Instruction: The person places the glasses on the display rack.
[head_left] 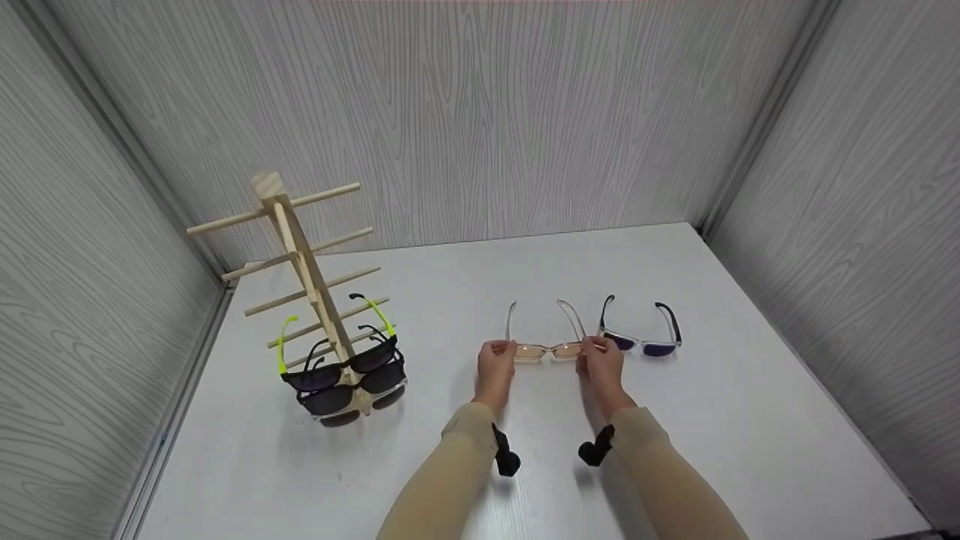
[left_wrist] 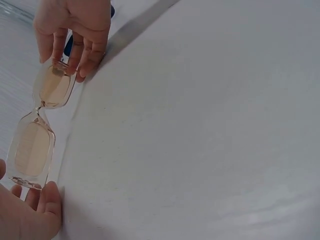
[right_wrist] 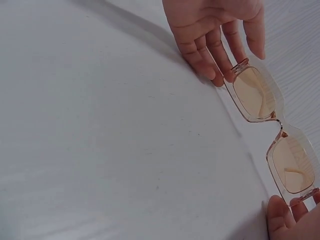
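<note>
Both hands hold a pair of glasses with a clear frame and pale orange lenses, temples unfolded and pointing away from me. At the left end, the left hand pinches the hinge corner between thumb and fingers. The right hand pinches the opposite corner. In the left wrist view the right hand grips the far end of the frame. The right wrist view shows the left hand with its fingertips at the frame's edge. Just right of the right hand, sunglasses with a clear front and dark temples stand unfolded.
A wooden display rack with several pairs of pegs stands on the left of the white table. Its lower pegs carry three pairs of sunglasses, the top one black with neon-yellow temples. Grey wood-grain panels enclose the table's back and sides.
</note>
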